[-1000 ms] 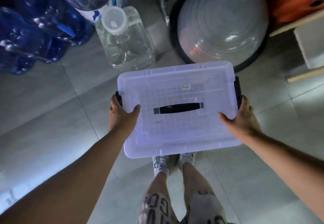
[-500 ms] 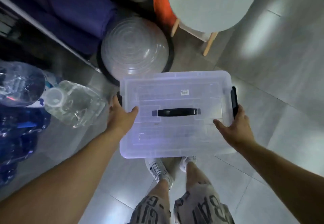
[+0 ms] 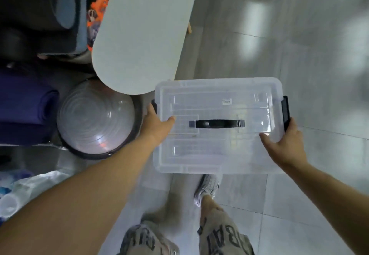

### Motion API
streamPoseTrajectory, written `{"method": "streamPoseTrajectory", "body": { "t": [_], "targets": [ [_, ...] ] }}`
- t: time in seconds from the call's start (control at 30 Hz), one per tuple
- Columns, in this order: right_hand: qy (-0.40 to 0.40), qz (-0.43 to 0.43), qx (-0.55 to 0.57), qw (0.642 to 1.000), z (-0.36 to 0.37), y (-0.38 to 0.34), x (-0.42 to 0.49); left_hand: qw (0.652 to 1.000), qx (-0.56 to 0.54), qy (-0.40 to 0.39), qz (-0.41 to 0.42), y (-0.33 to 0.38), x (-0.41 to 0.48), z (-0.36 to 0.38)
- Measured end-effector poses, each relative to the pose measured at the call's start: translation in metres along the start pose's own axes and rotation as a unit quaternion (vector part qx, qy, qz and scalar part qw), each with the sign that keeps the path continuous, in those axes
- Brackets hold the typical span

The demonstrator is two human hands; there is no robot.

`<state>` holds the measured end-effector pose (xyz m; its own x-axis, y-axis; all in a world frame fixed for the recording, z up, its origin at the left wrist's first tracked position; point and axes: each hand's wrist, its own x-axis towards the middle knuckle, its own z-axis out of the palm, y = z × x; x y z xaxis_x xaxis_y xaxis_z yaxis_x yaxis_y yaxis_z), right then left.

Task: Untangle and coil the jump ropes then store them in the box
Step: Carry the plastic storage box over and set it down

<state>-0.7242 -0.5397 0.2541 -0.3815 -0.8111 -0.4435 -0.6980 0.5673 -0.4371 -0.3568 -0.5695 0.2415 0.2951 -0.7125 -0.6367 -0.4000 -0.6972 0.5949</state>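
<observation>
I carry a clear plastic box (image 3: 217,155) with its lid on, held in the air above the floor. A black carry handle (image 3: 217,123) lies across the lid's middle, and black side latches sit at both ends. My left hand (image 3: 156,125) grips the left end, thumb on the lid. At the right end my right hand (image 3: 285,143) grips the box just below the black latch (image 3: 285,113), thumb on top. No jump rope shows anywhere in view.
A white oval table top (image 3: 143,33) stands just beyond the box's far left corner. A grey half-dome balance ball (image 3: 95,119) sits on the floor at left, with purple rolled mats (image 3: 26,105) and water bottles (image 3: 12,194) further left. Grey floor tiles (image 3: 299,55) spread to the right.
I have turned right with the box in both hands. The balance ball and bottles slid to the left of view, and the white table top came in above the box.
</observation>
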Motion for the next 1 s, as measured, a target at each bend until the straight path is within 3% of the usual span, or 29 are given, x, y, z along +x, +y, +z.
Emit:
{"method": "streamPoseTrajectory", "body": {
  "t": [0.37,0.6,1.0],
  "targets": [
    [0.032,0.040,0.013,0.999,-0.091,-0.077,0.217,0.995,0.058,-0.036,0.066,0.228,0.171,0.059],
    [0.021,0.062,0.011,0.998,-0.117,-0.169,0.360,0.994,0.090,-0.017,0.053,0.359,0.300,0.066],
    [-0.007,0.009,-0.001,1.000,-0.178,-0.311,0.638,0.998,0.060,0.003,0.010,0.568,0.501,0.078]
  ]
}}
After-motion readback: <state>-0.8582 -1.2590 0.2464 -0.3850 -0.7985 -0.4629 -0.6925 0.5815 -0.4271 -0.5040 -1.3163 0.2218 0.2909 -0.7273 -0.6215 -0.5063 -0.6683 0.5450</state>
